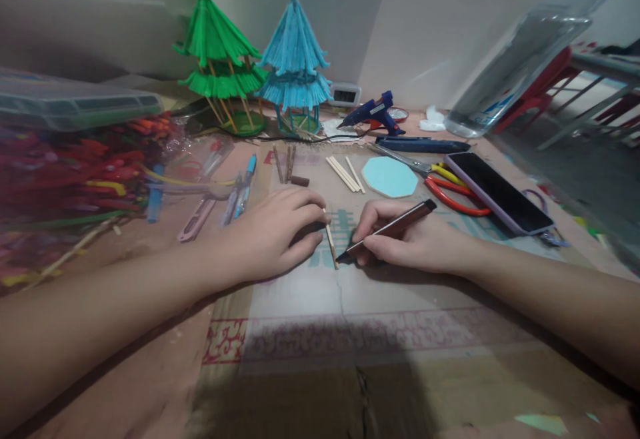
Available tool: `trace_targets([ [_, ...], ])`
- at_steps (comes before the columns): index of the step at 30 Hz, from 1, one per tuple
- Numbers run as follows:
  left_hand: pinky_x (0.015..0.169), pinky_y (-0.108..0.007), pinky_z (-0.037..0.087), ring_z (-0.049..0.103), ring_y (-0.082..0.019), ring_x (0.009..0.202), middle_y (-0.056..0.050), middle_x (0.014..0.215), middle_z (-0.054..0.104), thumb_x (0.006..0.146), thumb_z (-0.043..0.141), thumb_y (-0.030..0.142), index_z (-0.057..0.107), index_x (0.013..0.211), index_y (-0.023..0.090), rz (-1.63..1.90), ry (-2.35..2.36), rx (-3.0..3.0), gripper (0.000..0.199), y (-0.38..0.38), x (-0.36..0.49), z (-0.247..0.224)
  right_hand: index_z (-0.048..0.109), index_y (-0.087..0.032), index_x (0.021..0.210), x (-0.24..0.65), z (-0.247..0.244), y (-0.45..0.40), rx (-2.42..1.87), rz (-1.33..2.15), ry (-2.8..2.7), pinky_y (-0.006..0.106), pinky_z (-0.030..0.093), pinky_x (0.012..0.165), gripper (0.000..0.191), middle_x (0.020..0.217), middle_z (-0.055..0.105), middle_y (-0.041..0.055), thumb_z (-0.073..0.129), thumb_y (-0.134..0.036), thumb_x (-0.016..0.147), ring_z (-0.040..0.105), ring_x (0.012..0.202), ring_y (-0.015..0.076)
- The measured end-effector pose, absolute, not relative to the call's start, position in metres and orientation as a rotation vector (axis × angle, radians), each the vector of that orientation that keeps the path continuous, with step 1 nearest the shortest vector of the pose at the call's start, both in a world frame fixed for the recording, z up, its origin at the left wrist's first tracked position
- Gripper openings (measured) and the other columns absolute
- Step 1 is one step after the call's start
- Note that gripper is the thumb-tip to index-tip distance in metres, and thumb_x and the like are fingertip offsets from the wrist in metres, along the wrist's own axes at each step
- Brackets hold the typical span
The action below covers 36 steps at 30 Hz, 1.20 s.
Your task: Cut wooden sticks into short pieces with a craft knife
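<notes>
The left hand [283, 229], fingers bent and nearly closed, holds one thin, partly brown stick [331, 240] at the surface [135, 386]. The right hand [413, 244] grips one brown marker [399, 224], its tip at the stick's near end. Beyond lie three brown sticks [288, 164], one octagonal blue piece [390, 176], one phone [500, 192] and two tiered models [293, 46].

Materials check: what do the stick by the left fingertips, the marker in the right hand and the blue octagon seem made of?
Stick: probably wood, pale and matte, browned at the near end. Marker: likely plastic, smooth brown barrel with a pale stripe. Octagon: matte light-blue face, tan edge; perhaps card or thin wood.
</notes>
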State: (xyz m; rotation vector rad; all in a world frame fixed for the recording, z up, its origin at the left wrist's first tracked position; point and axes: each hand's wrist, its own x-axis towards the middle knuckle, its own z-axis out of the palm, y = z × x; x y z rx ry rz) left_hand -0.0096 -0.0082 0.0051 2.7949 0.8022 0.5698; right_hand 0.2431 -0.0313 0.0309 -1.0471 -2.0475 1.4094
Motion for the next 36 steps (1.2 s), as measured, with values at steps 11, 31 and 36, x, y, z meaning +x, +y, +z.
trace_targets([
  [11,0.103,-0.049,0.048,0.058,-0.029,0.12,-0.013,0.123,0.062,0.101,0.046,0.028,0.064,0.117,0.016,0.569,0.798,2.782,0.026,-0.0088,-0.0096,0.0056,0.059,-0.019,0.083,0.2428,0.032,-0.0327,-1.035,1.484,-2.021,0.026,0.057,0.06,0.011,0.073,0.074,0.0033,0.068,-0.024,0.085,0.071,0.067,0.0151],
  [31,0.103,-0.049,0.048,0.057,-0.029,0.12,-0.013,0.124,0.062,0.099,0.05,0.026,0.063,0.116,0.017,0.595,0.844,2.735,0.023,-0.0101,-0.0089,0.0047,0.059,-0.018,0.083,0.2423,0.0285,-0.0337,-1.066,1.538,-1.983,0.025,0.056,0.061,0.01,0.072,0.074,0.0043,0.066,-0.024,0.085,0.07,0.066,0.0153],
  [36,0.103,-0.048,0.049,0.058,-0.028,0.118,-0.013,0.123,0.062,0.099,0.05,0.026,0.063,0.115,0.017,0.602,0.841,2.723,0.022,-0.0109,-0.0087,0.0044,0.057,-0.018,0.084,0.2422,0.0292,-0.034,-1.074,1.502,-1.972,0.025,0.056,0.061,0.011,0.073,0.075,0.005,0.066,-0.025,0.086,0.071,0.067,0.0157],
])
